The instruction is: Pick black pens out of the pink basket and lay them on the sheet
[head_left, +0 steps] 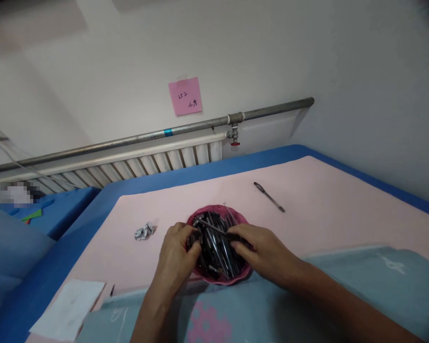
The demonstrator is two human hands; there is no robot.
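Observation:
A round pink basket [242, 275] full of dark and clear pens [216, 247] stands between my hands at the front of the pink table cover. My left hand [178, 250] reaches over the basket's left rim. Its thumb and fingers are curled together at the pens there, and what they grip is hidden. From the right, my right hand [262, 247] pinches the dark end of a pen [214, 226], which lies slanted across the top of the heap. Behind the basket, to the right, a single capped pen [270, 196] lies on the cover.
Crumpled paper [144, 231] lies left of the basket. White sheets [69, 307] are at the front left. A blue-green patterned cloth [357, 281] spans the near edge. Behind the blue table edge [157, 180] are a radiator [164, 159], a pipe [200, 125] and a wall with a pink note [185, 96].

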